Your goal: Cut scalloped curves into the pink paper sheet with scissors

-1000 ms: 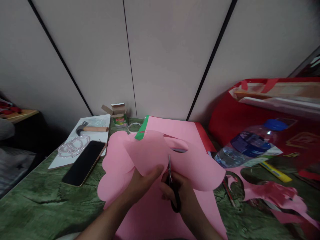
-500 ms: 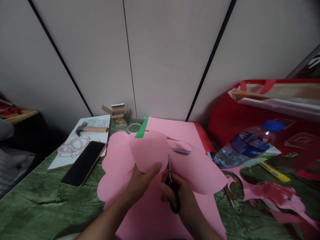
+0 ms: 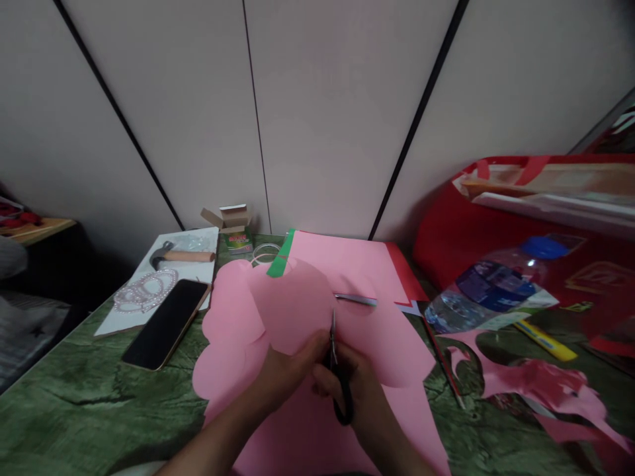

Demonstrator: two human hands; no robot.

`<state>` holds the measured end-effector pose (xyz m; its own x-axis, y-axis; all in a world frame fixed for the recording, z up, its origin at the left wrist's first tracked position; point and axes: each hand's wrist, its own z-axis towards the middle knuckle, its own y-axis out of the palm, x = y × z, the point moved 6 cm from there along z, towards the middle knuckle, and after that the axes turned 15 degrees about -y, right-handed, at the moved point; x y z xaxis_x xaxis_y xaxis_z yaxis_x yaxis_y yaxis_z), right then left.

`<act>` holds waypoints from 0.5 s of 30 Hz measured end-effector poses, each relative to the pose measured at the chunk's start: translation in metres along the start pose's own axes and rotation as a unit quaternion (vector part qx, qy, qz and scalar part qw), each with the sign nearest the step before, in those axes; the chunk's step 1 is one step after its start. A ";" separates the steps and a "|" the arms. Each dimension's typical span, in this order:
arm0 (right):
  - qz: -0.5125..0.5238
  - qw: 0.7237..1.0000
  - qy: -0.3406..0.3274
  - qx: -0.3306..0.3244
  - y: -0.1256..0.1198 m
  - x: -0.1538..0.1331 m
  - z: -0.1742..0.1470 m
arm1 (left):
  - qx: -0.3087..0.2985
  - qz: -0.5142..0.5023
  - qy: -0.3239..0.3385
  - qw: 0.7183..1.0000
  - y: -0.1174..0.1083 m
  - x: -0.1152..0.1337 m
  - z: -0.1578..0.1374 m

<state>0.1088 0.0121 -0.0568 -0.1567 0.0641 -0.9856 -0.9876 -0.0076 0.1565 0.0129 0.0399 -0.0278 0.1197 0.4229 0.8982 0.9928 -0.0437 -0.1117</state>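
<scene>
Pink paper (image 3: pixel 297 307): in front of the person, lifted over other pink sheets (image 3: pixel 297 436), with a big round part on its left side
Left hand (image 3: pixel 292 367): pinching the near edge of the pink paper, thumb on top, most of the other fingers hidden
Right hand (image 3: pixel 357 380): wrapped around the black handles of the scissors (image 3: pixel 333 354), holding them firmly
Scissor blades: pointing away from the person, at the pink paper and just beside the left thumb; I can't tell how far apart they are
Bumpy pink piece (image 3: pixel 223 297): left of the round part, with a wavy edge
Back of the pile: a green strip (image 3: pixel 278 265) and some red paper (image 3: pixel 405 272) poke out
Left of the pile: a black phone (image 3: pixel 167 324), then a white sheet (image 3: pixel 115 322) with a hammer (image 3: pixel 191 256) and shiny beads (image 3: pixel 143 291) on it
Small box (image 3: pixel 239 239): near the wall, its flaps up
Right of the pile: a red pencil (image 3: pixel 444 363), pink scraps (image 3: pixel 479 360), a yellow tool (image 3: pixel 548 342) and a tilted water bottle (image 3: pixel 489 284) in front of a red bag (image 3: pixel 441 228)
Table (image 3: pixel 84 403): green, under it all
</scene>
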 end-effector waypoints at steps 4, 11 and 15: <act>0.001 0.999 -0.047 -0.011 -0.003 -0.007 0.004 | -0.012 -0.004 0.009 1.000 -0.001 -0.001 0.002; 0.022 0.997 -0.064 -0.029 -0.002 -0.009 0.002 | -0.032 0.024 0.022 0.999 -0.001 -0.008 0.007; 0.011 0.998 -0.054 -0.032 -0.002 -0.007 0.002 | -0.037 0.019 0.029 0.999 -0.001 -0.006 0.007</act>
<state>0.1119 0.0137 -0.0500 -0.1813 0.1694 -0.9687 -0.9825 -0.0745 0.1708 0.0109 0.0434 -0.0362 0.1563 0.3664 0.9173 0.9850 -0.1264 -0.1173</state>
